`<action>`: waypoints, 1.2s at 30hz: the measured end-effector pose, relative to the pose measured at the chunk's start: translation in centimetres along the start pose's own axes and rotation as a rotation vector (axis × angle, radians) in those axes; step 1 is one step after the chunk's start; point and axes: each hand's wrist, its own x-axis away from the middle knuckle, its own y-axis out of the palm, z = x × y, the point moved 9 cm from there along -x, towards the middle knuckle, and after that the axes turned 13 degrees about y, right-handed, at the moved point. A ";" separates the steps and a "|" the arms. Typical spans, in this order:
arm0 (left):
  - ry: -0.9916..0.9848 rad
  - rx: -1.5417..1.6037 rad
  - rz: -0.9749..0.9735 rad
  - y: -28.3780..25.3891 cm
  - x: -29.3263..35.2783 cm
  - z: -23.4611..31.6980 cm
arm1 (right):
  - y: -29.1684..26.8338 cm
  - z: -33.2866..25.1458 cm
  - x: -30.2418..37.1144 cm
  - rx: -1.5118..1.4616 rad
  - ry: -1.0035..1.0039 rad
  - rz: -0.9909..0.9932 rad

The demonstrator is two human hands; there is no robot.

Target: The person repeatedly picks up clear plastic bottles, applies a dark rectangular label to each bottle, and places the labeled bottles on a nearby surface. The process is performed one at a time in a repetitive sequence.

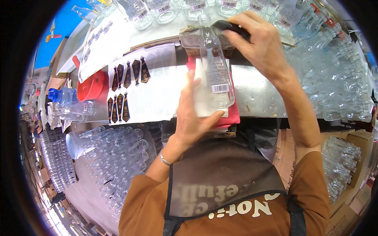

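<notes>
Head cam: I see L hand (190, 115) by clear btl (218, 78), can't tell if gripping; R hand (260, 42) grasping blk tool (225, 25).

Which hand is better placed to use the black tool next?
Likely the right hand: it grips the black tool beside the neck of the bottle, while the left hand is by its base.
</notes>
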 end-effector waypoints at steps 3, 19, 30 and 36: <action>-0.029 0.232 0.078 -1.3 1.0 -1.8 | 1.1 -2.0 5.5 -0.144 -0.194 -0.091; -0.415 0.695 0.166 -0.7 -7.3 -1.2 | 0.6 6.2 10.5 -1.114 0.785 -0.260; -0.059 0.460 0.443 -7.1 -7.1 2.2 | -2.7 4.1 10.4 -0.889 0.702 -0.145; 0.234 -0.039 0.676 -19.0 -13.3 0.6 | -5.6 10.6 14.5 -0.924 0.838 0.012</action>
